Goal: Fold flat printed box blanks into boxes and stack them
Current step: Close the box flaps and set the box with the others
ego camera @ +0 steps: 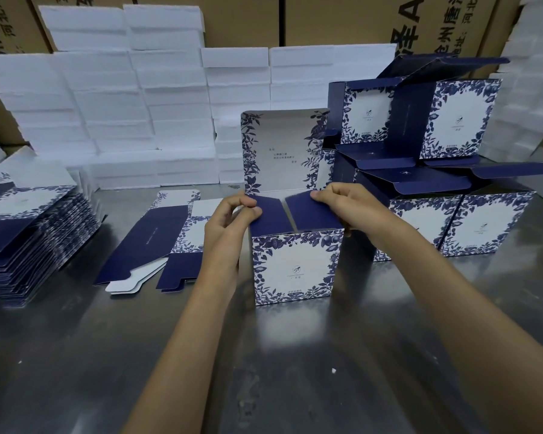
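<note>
A blue-and-white floral box (295, 267) stands upright on the steel table, its tall lid panel (279, 151) raised at the back. My left hand (232, 214) pinches the left navy top flap (268, 217). The right navy flap (311, 213) is pinched by my right hand (345, 205). Both flaps lie folded inward over the opening. One flat blank (157, 242) lies to the left of the box. A thick pile of flat blanks (29, 227) sits at the far left. Folded boxes (452, 151) are stacked in two layers at the right.
The steel table (264, 355) stretches toward me. White foam blocks (123, 104) are stacked along the back, with brown cartons (242, 20) behind them. More white foam (536, 73) rises at the far right.
</note>
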